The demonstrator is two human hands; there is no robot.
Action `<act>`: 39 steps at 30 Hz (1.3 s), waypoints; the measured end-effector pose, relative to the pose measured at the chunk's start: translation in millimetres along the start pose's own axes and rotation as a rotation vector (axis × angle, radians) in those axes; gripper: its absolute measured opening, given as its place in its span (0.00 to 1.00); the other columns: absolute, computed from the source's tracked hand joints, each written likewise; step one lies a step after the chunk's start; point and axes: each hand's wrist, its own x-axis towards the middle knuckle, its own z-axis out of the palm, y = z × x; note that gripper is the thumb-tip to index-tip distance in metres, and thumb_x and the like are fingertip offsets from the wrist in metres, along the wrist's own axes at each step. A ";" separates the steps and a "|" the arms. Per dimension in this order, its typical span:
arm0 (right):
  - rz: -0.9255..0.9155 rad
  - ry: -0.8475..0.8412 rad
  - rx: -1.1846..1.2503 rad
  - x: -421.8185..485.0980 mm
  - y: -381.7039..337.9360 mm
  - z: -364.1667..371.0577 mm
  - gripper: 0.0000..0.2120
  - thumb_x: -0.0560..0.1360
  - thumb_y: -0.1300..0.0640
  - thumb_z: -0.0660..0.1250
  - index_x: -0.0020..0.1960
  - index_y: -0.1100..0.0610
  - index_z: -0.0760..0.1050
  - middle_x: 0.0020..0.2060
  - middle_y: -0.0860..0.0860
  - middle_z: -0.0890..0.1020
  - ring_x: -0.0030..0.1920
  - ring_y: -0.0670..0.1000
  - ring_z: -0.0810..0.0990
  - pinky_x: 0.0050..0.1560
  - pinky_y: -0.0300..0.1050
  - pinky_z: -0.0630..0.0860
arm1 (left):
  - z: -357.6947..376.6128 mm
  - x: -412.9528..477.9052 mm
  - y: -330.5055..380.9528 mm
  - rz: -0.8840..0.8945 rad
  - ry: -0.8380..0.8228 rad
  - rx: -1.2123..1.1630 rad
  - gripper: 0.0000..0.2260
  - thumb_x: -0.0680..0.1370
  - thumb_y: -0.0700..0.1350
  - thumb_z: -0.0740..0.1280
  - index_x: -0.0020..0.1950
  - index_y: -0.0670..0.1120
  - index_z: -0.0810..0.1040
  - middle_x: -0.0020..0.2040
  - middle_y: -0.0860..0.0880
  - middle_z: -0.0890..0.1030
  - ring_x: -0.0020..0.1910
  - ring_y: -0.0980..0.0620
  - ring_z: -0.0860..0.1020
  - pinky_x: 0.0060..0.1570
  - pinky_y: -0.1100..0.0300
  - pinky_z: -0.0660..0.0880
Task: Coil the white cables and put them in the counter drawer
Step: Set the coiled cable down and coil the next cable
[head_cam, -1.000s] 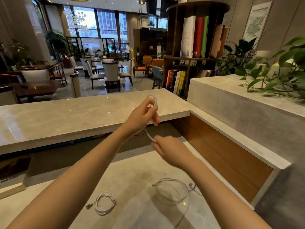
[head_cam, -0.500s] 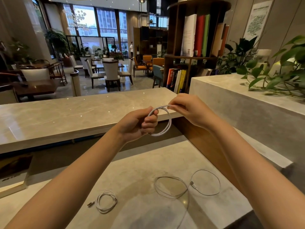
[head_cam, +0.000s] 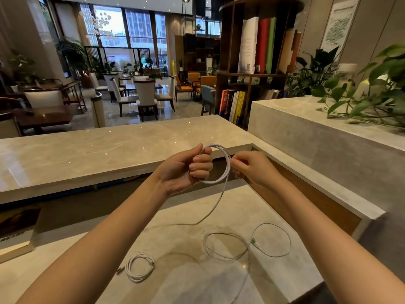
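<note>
My left hand point(head_cam: 188, 166) grips a small loop of white cable point(head_cam: 226, 170) held up above the lower counter point(head_cam: 175, 233). My right hand point(head_cam: 252, 166) pinches the same loop on its right side. The cable's loose tail hangs from the loop and trails down onto the counter. A loose white cable point(head_cam: 228, 246) lies there in wide rings with its plug at the right. A tightly coiled white cable point(head_cam: 140, 266) rests to the left of it. No drawer is in sight.
A raised stone ledge point(head_cam: 87, 154) runs behind the lower counter, with a wood-faced wall point(head_cam: 306, 194) on the right. A higher block point(head_cam: 328, 132) carries leafy plants point(head_cam: 372, 95). A dark box point(head_cam: 15, 231) sits at the far left. Bookshelf and lounge furniture stand beyond.
My right hand came up from low on the cable to the top of the loop, then down its right side. The loop in my left hand gained a turn.
</note>
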 end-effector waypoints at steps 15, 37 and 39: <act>0.570 0.028 1.186 -17.8 -27.8 16.5 0.15 0.78 0.51 0.62 0.44 0.61 0.78 0.35 0.56 0.85 0.38 0.53 0.84 0.47 0.49 0.81 | 11.7 18.4 -16.4 0.255 0.352 0.417 0.11 0.82 0.43 0.52 0.42 0.43 0.68 0.27 0.52 0.67 0.23 0.58 0.63 0.23 0.68 0.63; 0.403 0.011 1.288 -18.8 -18.7 16.7 0.06 0.76 0.63 0.61 0.43 0.60 0.76 0.28 0.51 0.73 0.34 0.49 0.70 0.45 0.45 0.69 | 16.8 37.4 -14.1 0.275 0.686 0.639 0.12 0.82 0.43 0.54 0.45 0.41 0.74 0.32 0.49 0.68 0.27 0.56 0.65 0.24 0.66 0.67; 0.326 0.008 0.917 -16.8 -16.2 17.4 0.05 0.76 0.60 0.63 0.41 0.58 0.74 0.32 0.51 0.74 0.37 0.49 0.72 0.46 0.45 0.72 | 14.9 39.3 -19.2 0.321 0.678 0.669 0.12 0.82 0.43 0.54 0.45 0.41 0.73 0.32 0.49 0.67 0.27 0.56 0.64 0.24 0.66 0.65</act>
